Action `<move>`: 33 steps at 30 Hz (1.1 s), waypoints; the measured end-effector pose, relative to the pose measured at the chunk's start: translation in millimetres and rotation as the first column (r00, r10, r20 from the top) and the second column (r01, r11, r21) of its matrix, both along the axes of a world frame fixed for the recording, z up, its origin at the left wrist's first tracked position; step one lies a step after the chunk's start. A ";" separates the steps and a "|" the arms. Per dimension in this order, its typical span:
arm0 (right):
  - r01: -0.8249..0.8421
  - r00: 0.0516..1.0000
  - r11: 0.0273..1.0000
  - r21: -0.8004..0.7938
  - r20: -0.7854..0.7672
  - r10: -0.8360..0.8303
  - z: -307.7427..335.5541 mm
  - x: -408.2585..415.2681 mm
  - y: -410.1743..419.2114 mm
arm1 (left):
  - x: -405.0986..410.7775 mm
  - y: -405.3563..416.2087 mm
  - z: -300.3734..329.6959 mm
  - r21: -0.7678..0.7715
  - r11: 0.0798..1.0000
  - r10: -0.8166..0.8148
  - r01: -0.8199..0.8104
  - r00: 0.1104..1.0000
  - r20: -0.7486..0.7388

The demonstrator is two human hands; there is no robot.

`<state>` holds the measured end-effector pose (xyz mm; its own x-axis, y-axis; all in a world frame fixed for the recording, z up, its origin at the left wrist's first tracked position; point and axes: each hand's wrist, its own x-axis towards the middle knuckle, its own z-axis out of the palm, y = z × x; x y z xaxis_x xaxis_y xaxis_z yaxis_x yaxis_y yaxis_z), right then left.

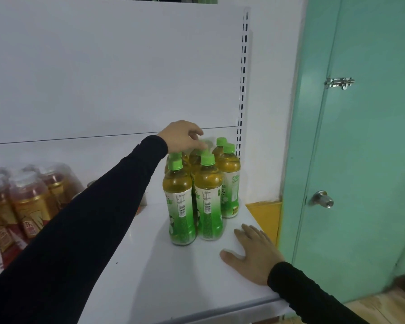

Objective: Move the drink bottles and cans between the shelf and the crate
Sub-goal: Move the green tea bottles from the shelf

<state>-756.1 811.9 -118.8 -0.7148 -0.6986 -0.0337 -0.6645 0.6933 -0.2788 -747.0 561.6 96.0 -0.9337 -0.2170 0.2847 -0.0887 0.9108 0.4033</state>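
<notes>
A white metal back panel (117, 66) with a slotted upright rail (243, 73) stands beside a mint-green painted door (365, 160), fitted with a silver slide bolt (339, 83) and a round metal knob (322, 199). Light wood-patterned flooring (384, 307) lies below, under dim, even light.

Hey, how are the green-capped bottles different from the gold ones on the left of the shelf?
The green-capped bottles hold yellowish drink under green and white labels; the gold bottles have pale caps and gold and red labels. The green-capped ones stand loose, with the left hand over their tops; the gold ones look wrapped in clear film. Both groups stand upright on the white shelf.
</notes>
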 end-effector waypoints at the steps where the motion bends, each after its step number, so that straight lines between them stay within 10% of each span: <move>1: -0.002 1.000 1.000 -0.007 0.017 0.002 1.2 0.8 0.4 | -4.4 3.7 0.1 -0.047 0.999 0.001 0.002 0.998 0.061; 9: 0.014 1.000 0.967 -0.256 0.022 -0.009 22.0 -7.6 5.7 | -20.7 15.0 -5.8 -0.261 0.965 0.041 0.005 0.984 0.173; 18: -0.036 0.985 0.858 -0.512 -0.163 -0.056 76.7 -20.0 -5.6 | -11.8 14.1 6.8 -0.152 0.986 0.073 -0.068 0.997 0.028; 33: -0.138 0.971 0.705 -0.696 -0.237 -0.044 153.3 -27.9 -11.1 | 19.4 29.5 104.9 0.017 0.994 0.103 -0.111 0.837 -0.537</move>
<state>-784.0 800.9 34.5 -0.6039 -0.4850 0.6326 -0.7957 0.3202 -0.5141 -727.7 591.1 200.9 -0.6051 -0.2991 0.7378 0.0404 0.9140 0.4037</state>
